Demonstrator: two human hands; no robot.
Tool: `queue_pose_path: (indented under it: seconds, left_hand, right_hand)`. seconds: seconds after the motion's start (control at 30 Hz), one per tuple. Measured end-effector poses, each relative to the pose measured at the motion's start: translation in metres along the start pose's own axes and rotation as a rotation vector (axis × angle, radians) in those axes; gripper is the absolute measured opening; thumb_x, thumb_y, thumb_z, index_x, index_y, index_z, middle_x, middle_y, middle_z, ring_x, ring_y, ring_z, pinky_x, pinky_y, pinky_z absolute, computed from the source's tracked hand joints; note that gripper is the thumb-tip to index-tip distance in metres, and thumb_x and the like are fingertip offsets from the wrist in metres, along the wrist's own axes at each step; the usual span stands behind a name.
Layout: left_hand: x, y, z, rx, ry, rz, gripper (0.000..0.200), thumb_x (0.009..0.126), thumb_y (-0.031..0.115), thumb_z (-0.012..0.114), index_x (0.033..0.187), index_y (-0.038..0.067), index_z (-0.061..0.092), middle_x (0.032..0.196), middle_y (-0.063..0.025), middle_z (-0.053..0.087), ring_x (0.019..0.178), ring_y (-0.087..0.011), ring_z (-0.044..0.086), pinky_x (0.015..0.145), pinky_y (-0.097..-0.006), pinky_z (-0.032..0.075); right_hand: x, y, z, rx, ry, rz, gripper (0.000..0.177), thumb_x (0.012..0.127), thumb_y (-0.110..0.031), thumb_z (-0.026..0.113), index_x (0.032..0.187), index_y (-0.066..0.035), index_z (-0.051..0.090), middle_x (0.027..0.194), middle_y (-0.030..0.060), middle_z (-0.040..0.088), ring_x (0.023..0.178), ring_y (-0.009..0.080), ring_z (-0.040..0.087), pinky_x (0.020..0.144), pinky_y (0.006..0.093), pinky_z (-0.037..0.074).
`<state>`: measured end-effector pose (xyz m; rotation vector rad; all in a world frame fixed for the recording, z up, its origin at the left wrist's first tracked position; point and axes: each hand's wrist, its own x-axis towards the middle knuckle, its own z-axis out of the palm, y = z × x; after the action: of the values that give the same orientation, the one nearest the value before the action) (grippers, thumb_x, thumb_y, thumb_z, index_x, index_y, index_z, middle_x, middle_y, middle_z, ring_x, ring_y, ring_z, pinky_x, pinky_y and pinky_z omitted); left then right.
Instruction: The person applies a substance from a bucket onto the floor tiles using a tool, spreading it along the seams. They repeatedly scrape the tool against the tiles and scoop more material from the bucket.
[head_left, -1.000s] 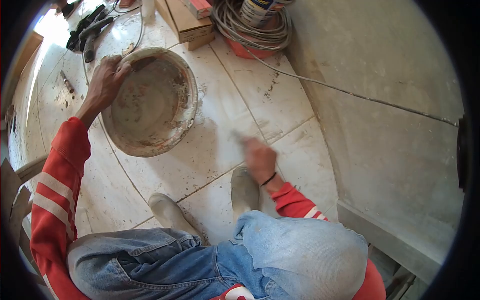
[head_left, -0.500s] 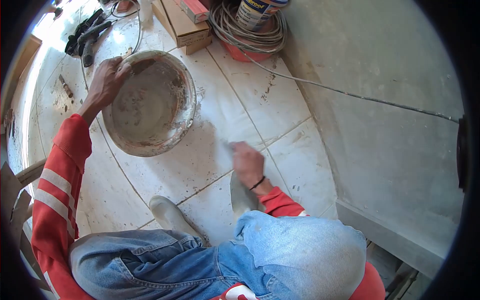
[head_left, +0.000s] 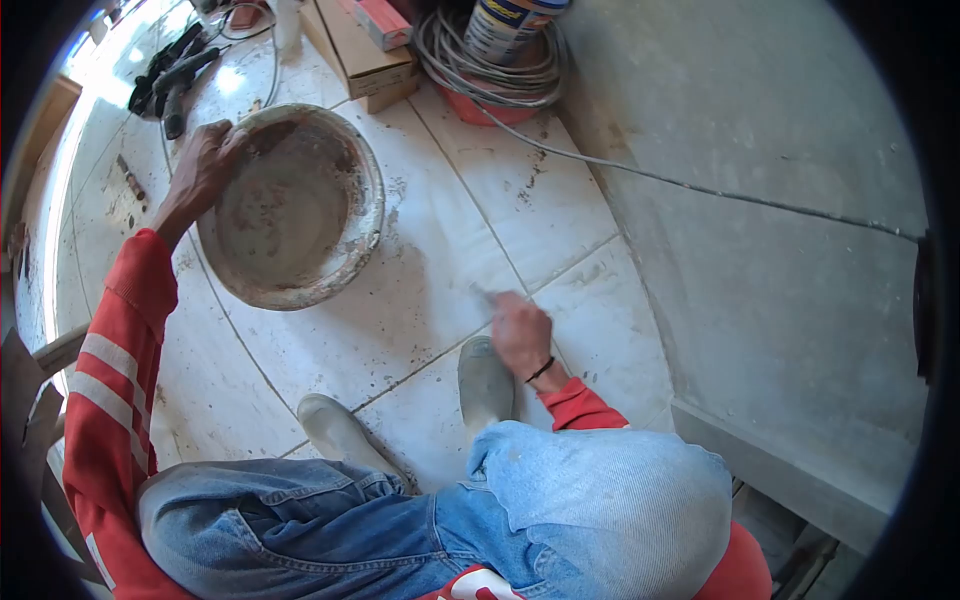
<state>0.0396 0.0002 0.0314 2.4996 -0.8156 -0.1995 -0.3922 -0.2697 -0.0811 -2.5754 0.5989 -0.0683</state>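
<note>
My left hand [head_left: 205,165] grips the upper left rim of a round, mortar-smeared basin [head_left: 372,215]. Grey residue coats the inside of the basin, thicker and rougher along its right wall. To the right, low over the floor tiles, my right hand [head_left: 522,335] is closed, its fingers slightly smeared by motion. A small greyish blur sticks out past its fingertips on the basin side; I cannot tell what it is. That hand is apart from the basin, just beside my right boot [head_left: 486,380].
A coiled cable [head_left: 545,85] surrounds a labelled tub [head_left: 500,35] at the back, near cardboard boxes [head_left: 375,75]. A dark power tool [head_left: 175,85] lies behind the basin. Left of it is a small wooden-handled tool [head_left: 130,180]. A grey wall [head_left: 760,260] bounds the right side.
My right hand has moved a little right and down, away from the basin. The basin and my left hand have shifted slightly left in view; the grip on the rim stays.
</note>
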Motion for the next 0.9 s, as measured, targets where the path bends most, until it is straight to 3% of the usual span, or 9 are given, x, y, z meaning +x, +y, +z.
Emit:
queue_pose_path:
  seconds: [0.2,0.3,0.43,0.5,0.53,0.7,0.77,0.83,0.9]
  left_hand:
    - [-0.016,0.007,0.001,0.034,0.095,0.092,0.048,0.099,0.038,0.056,0.096,-0.009,0.066,0.076,-0.0212,0.063,0.069,-0.0299,0.061,0.071,-0.0453,0.046]
    - [-0.011,0.001,-0.001,0.017,0.078,0.061,0.048,0.099,0.038,0.056,0.097,-0.009,0.067,0.075,-0.0208,0.062,0.07,-0.0282,0.062,0.071,-0.0457,0.046]
    - [-0.003,-0.002,0.001,-0.043,0.018,-0.017,0.048,0.099,0.038,0.055,0.097,-0.008,0.067,0.074,-0.0201,0.062,0.069,-0.0267,0.061,0.07,-0.045,0.046]
    - [-0.001,-0.002,-0.001,-0.033,0.029,-0.019,0.048,0.099,0.038,0.055,0.096,-0.008,0.066,0.073,-0.0198,0.062,0.068,-0.0265,0.06,0.069,-0.0448,0.046]
    - [-0.001,-0.001,-0.001,-0.024,0.02,-0.011,0.047,0.099,0.038,0.055,0.096,-0.008,0.066,0.073,-0.0197,0.062,0.067,-0.0272,0.059,0.068,-0.0448,0.046]
    - [-0.009,0.012,-0.002,0.018,0.024,0.038,0.046,0.099,0.036,0.055,0.096,-0.009,0.065,0.073,-0.0208,0.062,0.066,-0.0295,0.061,0.068,-0.0462,0.046]
    - [-0.011,0.018,-0.003,0.045,0.041,0.055,0.045,0.099,0.036,0.056,0.096,-0.009,0.066,0.075,-0.0229,0.063,0.068,-0.0318,0.063,0.071,-0.0472,0.048]
    - [-0.01,0.018,-0.004,0.037,0.024,0.027,0.045,0.099,0.035,0.056,0.097,-0.008,0.067,0.076,-0.0234,0.064,0.069,-0.033,0.064,0.072,-0.0473,0.049]
    - [-0.006,0.019,-0.004,0.032,0.004,0.009,0.045,0.099,0.035,0.056,0.098,-0.008,0.068,0.077,-0.0239,0.065,0.069,-0.0342,0.065,0.072,-0.0474,0.049]
  right_hand:
    - [0.11,0.08,-0.034,-0.364,0.343,0.267,0.021,0.094,-0.015,0.058,0.11,-0.009,0.071,0.102,0.0147,0.072,0.088,0.0405,0.072,0.072,0.054,0.058]
    - [0.13,0.075,0.002,-0.423,0.224,0.292,0.022,0.092,-0.012,0.058,0.11,-0.009,0.071,0.101,0.0136,0.071,0.086,0.038,0.072,0.072,0.0522,0.059]
    - [0.078,-0.013,0.051,-0.271,0.186,-0.141,0.021,0.089,-0.009,0.058,0.105,-0.009,0.072,0.096,0.0121,0.07,0.079,0.0346,0.071,0.075,0.0485,0.059]
    - [0.061,-0.042,0.046,-0.051,0.085,-0.199,0.023,0.089,-0.01,0.057,0.107,-0.009,0.071,0.097,0.0123,0.07,0.081,0.0354,0.071,0.074,0.0491,0.059]
    - [0.058,-0.048,0.038,0.021,-0.008,-0.134,0.027,0.089,-0.009,0.055,0.111,-0.009,0.07,0.098,0.0128,0.07,0.084,0.0375,0.071,0.074,0.0499,0.058]
    - [0.113,0.014,-0.002,-0.178,0.218,0.136,0.024,0.09,-0.01,0.057,0.11,-0.01,0.07,0.104,0.015,0.072,0.087,0.0423,0.071,0.074,0.055,0.057]
    - [0.135,0.039,-0.017,-0.259,0.347,0.146,0.018,0.093,-0.013,0.057,0.104,-0.008,0.07,0.102,0.016,0.072,0.086,0.0424,0.071,0.073,0.0553,0.057]
    - [0.142,0.044,0.005,-0.322,0.248,0.154,0.019,0.092,-0.013,0.056,0.102,-0.008,0.071,0.101,0.0153,0.072,0.085,0.0423,0.071,0.072,0.0552,0.057]
    - [0.127,0.019,0.037,-0.297,0.121,0.029,0.02,0.092,-0.013,0.054,0.102,-0.008,0.071,0.099,0.0139,0.073,0.084,0.0422,0.071,0.073,0.0548,0.058]
